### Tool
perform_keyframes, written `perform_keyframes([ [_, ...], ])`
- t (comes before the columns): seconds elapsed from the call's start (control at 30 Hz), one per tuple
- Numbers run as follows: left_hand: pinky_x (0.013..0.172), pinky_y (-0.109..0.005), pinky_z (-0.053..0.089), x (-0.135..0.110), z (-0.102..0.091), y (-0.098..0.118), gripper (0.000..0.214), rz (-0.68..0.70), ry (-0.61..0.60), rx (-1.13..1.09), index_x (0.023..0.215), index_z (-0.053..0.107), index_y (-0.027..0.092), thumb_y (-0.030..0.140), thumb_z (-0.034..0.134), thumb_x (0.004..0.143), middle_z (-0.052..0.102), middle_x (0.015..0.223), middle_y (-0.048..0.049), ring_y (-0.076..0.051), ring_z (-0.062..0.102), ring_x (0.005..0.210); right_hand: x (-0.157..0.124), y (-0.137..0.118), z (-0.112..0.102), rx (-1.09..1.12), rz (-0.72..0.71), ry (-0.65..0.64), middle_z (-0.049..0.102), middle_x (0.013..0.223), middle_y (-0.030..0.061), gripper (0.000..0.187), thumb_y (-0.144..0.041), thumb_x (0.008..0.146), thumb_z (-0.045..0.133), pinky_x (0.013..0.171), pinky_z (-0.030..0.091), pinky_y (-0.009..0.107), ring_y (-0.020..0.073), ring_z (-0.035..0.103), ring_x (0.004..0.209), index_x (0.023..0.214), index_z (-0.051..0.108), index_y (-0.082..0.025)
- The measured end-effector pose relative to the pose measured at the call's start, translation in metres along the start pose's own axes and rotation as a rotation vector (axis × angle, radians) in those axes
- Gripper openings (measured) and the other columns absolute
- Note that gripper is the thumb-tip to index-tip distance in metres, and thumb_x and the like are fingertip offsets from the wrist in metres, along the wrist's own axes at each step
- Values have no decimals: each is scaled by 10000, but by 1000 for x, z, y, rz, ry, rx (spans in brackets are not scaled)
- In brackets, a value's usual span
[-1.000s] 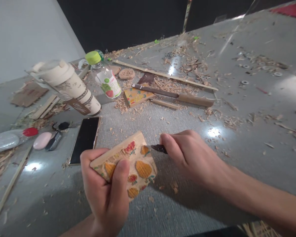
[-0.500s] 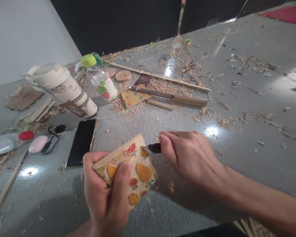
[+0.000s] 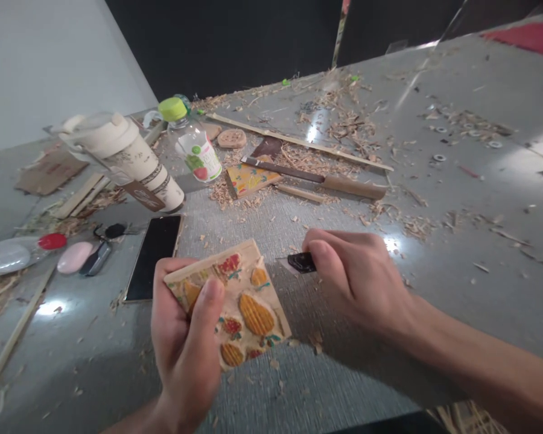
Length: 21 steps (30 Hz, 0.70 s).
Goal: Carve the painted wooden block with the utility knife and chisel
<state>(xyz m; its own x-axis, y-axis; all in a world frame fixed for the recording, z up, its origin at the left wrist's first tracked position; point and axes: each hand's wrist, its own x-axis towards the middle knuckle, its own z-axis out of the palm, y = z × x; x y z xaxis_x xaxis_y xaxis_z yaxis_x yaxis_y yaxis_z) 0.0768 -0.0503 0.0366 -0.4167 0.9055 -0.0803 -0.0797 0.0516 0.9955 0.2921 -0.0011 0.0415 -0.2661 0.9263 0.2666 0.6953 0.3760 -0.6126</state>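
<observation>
Shavings (image 3: 355, 128) litter the tabletop (image 3: 493, 295); my knife (image 3: 300, 262) has just cleared the block (image 3: 256, 316), so I judge cutting paused: left grip (image 3: 190, 337) clasps the block near the phone (image 3: 152, 256), right grip (image 3: 357, 277) clenches the knife.

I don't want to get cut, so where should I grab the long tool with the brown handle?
Probably by its thick brown handle, coming from the picture's right: that end points right and looks chunky enough to wrap around. The thin, dark end points left toward the green-capped bottle and might be sharp.
</observation>
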Motion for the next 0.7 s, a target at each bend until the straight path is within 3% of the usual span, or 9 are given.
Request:
perform_keyframes([
  [0.13, 431, -216, 551, 2, -2, -4, 353, 64, -20, 71, 1036, 556, 271, 477, 824, 932, 690, 801, 57, -135, 661, 516, 1, -1, 0, -14, -9, -60, 444, 558, -16, 505, -493, 1126, 290, 555, 228, 367, 138, 408, 486, 690, 407, -265],
  [0.3, 609, -232, 607, 0, -7, -11, 249, 140, -54, 142, 1087, 591, 286, 423, 782, 1003, 694, 871, 40, -139, 689, 688, 2, -3, 1, -22, -4, -95, 454, 552, -17, 511, -498, 1129, 290, 558, 222, 368, 137, 425, 482, 685, 389, -264],
  [0.4, 573, -233, 586, -2, -8, -10, 263, 173, -49, 177, 1089, 593, 285, 413, 799, 986, 674, 848, 42, -142, 677, 658, 1, -3, 2, -50, -17, -104, 462, 549, -16, 523, -502, 1139, 292, 556, 226, 363, 133, 420, 479, 681, 362, -260],
  [0.47, 540, -241, 582, -1, -6, -8, 277, 138, -60, 169, 1073, 586, 281, 420, 805, 974, 677, 834, 37, -150, 674, 634, 0, -3, 1, -98, -50, -61, 499, 566, -6, 549, -520, 1152, 281, 559, 238, 357, 138, 449, 500, 688, 404, -254],
  [0.6, 581, -272, 621, 5, 1, -1, 316, -43, -136, 46, 1004, 545, 276, 438, 811, 954, 712, 805, 17, -178, 708, 670, 0, 0, -5, -244, -64, 144, 586, 636, 18, 575, -564, 1161, 286, 578, 261, 349, 154, 498, 572, 747, 526, -246],
  [0.7, 598, -261, 626, 8, 6, 4, 347, -184, -177, -65, 980, 536, 275, 428, 842, 924, 723, 826, 34, -170, 733, 674, 5, 6, -8, -232, -2, 186, 489, 559, -11, 524, -494, 1151, 330, 550, 251, 340, 135, 409, 505, 699, 443, -252],
])
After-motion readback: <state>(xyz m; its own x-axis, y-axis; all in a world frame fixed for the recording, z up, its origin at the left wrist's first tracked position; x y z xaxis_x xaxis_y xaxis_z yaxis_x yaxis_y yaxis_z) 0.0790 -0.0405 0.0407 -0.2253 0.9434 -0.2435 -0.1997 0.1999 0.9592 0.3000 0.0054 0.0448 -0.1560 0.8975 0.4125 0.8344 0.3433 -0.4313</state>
